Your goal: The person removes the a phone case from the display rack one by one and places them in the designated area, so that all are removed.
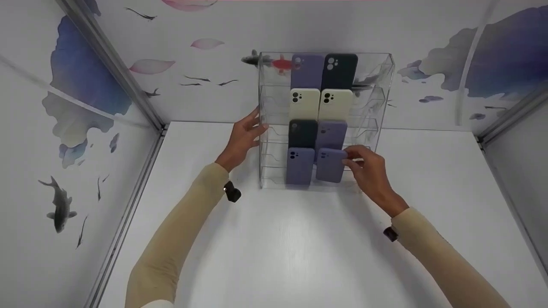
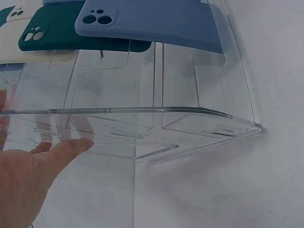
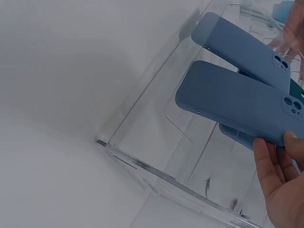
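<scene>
A clear acrylic display rack (image 1: 274,160) stands upright, with phone cases in two columns on its tiers. My right hand (image 1: 369,171) pinches a purple phone case (image 1: 330,165) by its right edge at the bottom tier. In the right wrist view, thumb and fingers grip the long edge of this case (image 3: 232,97), which is tilted in front of the rack. Beside it sits another purple case (image 1: 299,167). My left hand (image 1: 243,139) touches the rack's left side, its thumb (image 2: 78,145) extended along the clear side panel in the left wrist view.
Higher tiers hold cream cases (image 1: 304,105), dark green cases (image 1: 339,72) and more purple cases (image 1: 307,72). The rack is on a white table (image 1: 274,248) near a printed back wall (image 1: 205,94). Side panels with metal edges (image 1: 128,205) border the table.
</scene>
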